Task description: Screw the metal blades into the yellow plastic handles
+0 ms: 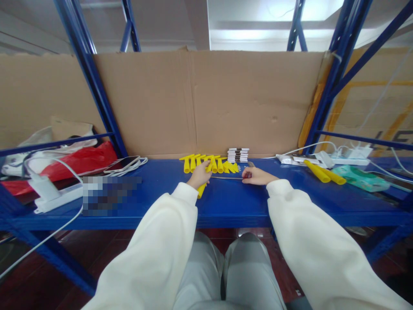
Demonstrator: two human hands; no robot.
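My left hand (200,174) is closed around a yellow tapered plastic piece (201,190), whose wide end sticks out below the fingers. My right hand (257,176) pinches one end of a thin, dark strip or rod (226,178), which stretches across to my left hand. Whether its other end goes into the yellow piece is hidden. Just behind the hands, several yellow T-shaped pieces (192,164) lie in a row. Small yellow wedge-like pieces (230,167) sit to their right. A stack of white bundles with dark bands (238,155) stands behind those.
The blue shelf top (161,202) meets a cardboard sheet (245,99) at the back. On the left are a red bag (87,161) and a white power strip (60,200) with cables. Two yellow tubes (318,171) and a green packet (361,178) lie right.
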